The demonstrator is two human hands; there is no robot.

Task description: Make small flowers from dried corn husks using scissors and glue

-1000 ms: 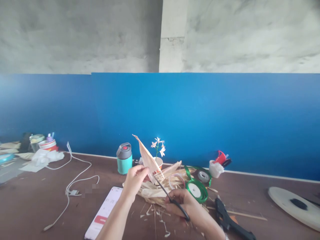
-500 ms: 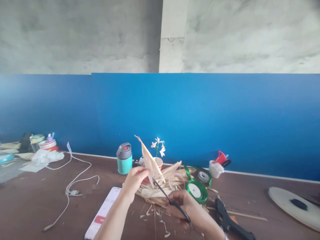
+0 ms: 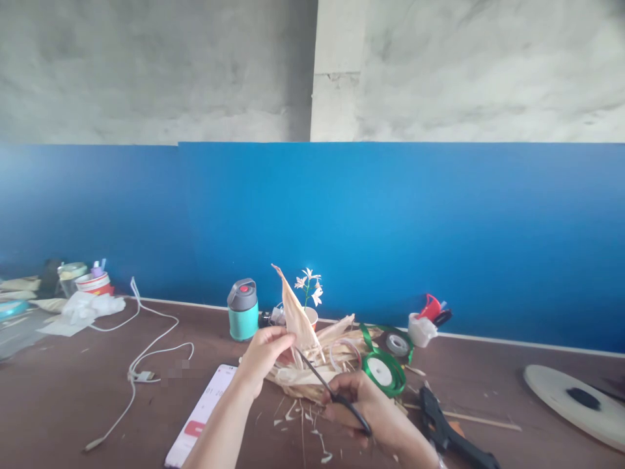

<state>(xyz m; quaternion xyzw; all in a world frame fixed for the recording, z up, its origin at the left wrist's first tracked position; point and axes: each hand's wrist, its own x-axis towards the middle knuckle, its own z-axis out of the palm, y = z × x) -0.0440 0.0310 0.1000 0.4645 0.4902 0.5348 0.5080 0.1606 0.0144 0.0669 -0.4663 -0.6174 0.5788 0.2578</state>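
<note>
My left hand (image 3: pixel 266 359) pinches a pointed, pale dried corn husk piece (image 3: pixel 297 319) upright near its base. My right hand (image 3: pixel 354 405) is shut on black-handled scissors (image 3: pixel 333 395), whose thin blades reach up to the lower edge of that husk. A loose pile of corn husk strips (image 3: pixel 303 376) lies under both hands. Cut husk shreds (image 3: pixel 305 417) are scattered on the brown table (image 3: pixel 83 397) below it. Behind the husk stands a small white husk flower on a green stem (image 3: pixel 308 292), in a cup (image 3: pixel 308 316).
A green ribbon spool (image 3: pixel 383 374) and a tape roll (image 3: pixel 397 344) sit right of the pile, with a black glue gun (image 3: pixel 442 426) near the front. A phone (image 3: pixel 200 417), white cable (image 3: pixel 134 365), teal bottle (image 3: pixel 243 311) and pale round board (image 3: pixel 571 404) also lie about.
The husk piece has tilted and shifted to the right, along with my left hand. The scissors in my right hand have barely moved.
</note>
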